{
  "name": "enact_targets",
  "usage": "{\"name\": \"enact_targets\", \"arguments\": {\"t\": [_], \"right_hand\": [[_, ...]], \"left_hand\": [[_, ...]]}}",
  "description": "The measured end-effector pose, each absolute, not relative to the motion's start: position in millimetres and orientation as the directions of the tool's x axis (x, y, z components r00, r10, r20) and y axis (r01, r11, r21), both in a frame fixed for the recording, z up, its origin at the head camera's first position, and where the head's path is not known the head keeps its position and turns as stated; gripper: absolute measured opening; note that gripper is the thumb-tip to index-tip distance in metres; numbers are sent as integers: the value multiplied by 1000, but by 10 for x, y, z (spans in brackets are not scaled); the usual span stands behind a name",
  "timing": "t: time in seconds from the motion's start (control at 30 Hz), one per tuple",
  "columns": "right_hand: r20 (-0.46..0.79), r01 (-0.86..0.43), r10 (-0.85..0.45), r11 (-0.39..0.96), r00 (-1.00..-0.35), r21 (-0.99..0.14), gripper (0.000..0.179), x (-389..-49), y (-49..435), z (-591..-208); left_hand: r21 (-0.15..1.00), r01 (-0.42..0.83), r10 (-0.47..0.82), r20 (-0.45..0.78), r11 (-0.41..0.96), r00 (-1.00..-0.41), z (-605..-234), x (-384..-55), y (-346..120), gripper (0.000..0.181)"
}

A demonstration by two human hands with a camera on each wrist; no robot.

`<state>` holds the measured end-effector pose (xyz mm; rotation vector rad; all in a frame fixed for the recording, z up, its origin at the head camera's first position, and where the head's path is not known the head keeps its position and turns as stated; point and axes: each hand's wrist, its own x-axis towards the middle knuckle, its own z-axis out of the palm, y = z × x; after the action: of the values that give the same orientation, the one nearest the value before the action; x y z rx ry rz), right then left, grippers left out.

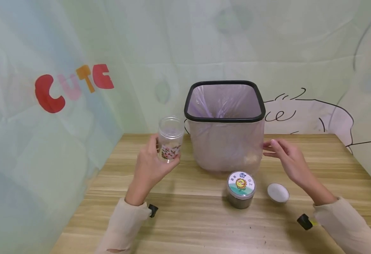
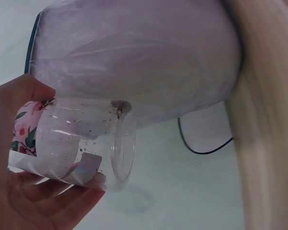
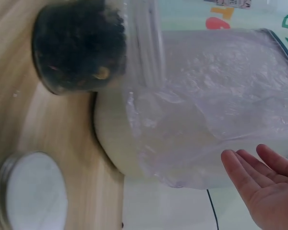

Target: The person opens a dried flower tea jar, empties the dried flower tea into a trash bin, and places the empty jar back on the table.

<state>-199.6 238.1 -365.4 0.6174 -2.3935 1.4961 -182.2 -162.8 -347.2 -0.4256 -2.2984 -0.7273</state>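
Note:
My left hand [image 1: 152, 158] grips a clear jar [image 1: 171, 135] with a floral label, its fingers and thumb curled round the lower part. The jar is lifted to the left of a waste bin [image 1: 226, 144]. In the left wrist view, dark specks cling inside the jar [image 2: 86, 127]. My right hand [image 1: 288, 158] is at the bin's right side, fingers extended, fingertips right at the wall and holding nothing. A translucent purplish bag [image 1: 204, 102] lines the bin and folds over its outside, under a black rim.
In front of the bin stands a lidded jar [image 1: 240, 190] with a flower picture on top; dark, loose-looking contents [image 3: 79, 48] show through its wall in the right wrist view. Right of it lies a round white lid [image 1: 278, 193]. A printed cloth [image 1: 160, 42] hangs behind the wooden table [image 1: 198, 218].

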Motion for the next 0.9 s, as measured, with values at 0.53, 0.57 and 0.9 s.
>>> {"name": "enact_targets", "arguments": {"t": [0.53,0.57,0.9], "right_hand": [[372,-448,-256,395,-892,-802,23,-1851,2412,-3944],[369,-444,-254,399,-894,-802,23,-1847,2414,-3957],[346,-427,-262,396,-901,-813,22,-1805,2435,-4076]], "left_hand": [[556,463,114,548,691,-829,-4113,-1668,-1613,69],[568,459,113,538,684,-835,-4136,-1661,-1611,70],[649,432,137,454,626,-880,-4279,-1617,-1602,81]]}}
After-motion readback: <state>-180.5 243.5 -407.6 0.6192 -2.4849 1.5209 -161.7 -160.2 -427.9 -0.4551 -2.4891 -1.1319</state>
